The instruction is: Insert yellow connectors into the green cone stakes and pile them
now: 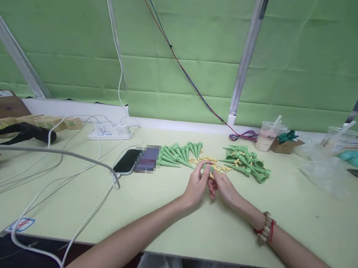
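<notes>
The left hand (197, 184) and right hand (222, 188) meet at mid-table, fingers pinched together on a small green cone piece (207, 167) held between them; a yellow part (211, 176) seems caught under the right fingertips. Loose green cones (177, 154) lie just beyond, more (247, 163) to the right.

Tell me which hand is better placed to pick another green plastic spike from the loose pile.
Right, likely. The right hand lies nearer the loose pile of green plastic spikes, while the left hand pinches the small green plastic piece both hands meet on.
</notes>
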Tool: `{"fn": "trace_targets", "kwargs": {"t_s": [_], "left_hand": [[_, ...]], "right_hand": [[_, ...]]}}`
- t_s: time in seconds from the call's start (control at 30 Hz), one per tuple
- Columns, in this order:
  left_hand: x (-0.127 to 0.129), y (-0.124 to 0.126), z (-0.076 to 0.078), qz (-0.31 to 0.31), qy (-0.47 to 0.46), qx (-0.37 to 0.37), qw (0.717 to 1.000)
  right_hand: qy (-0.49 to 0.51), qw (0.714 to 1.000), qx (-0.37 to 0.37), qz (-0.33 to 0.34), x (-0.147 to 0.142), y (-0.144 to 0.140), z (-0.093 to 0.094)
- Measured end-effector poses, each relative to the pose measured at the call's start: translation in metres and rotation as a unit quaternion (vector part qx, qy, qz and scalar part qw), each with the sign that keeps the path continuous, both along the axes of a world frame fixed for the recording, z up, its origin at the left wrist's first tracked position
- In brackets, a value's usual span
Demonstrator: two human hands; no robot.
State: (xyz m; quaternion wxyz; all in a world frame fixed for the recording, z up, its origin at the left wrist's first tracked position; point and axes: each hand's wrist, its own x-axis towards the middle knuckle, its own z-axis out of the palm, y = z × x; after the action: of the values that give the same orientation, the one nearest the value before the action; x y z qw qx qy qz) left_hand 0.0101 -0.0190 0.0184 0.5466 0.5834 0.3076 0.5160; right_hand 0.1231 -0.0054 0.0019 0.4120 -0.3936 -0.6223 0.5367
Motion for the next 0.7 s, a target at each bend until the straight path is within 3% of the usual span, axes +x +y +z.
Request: {"fn": "trace_targets", "kwargs": {"t_s": [0.17,0.3,0.43,0.57,0.7], "left_hand": [[-0.006,0.013,0.0,0.066,-0.027,-0.066,0.995],[-0.014,0.025,-0.001,0.019,-0.005,-0.11,0.994],[-0.018,0.03,-0.003,-0.022,0.054,-0.068,0.996],[-0.018,0.027,-0.006,0.01,0.069,-0.041,0.997],[-0.015,0.021,-0.006,-0.02,0.088,-0.026,0.996]], "right_hand": [[-0.104,0.983,0.142,-0.053,0.003,-0.001,0.001],[-0.185,0.944,0.261,-0.079,0.009,0.004,0.004],[-0.232,0.908,0.345,-0.047,0.015,0.01,0.005],[-0.265,0.888,0.374,-0.044,0.015,0.01,0.003],[-0.212,0.907,0.359,-0.053,0.008,0.003,0.006]]}}
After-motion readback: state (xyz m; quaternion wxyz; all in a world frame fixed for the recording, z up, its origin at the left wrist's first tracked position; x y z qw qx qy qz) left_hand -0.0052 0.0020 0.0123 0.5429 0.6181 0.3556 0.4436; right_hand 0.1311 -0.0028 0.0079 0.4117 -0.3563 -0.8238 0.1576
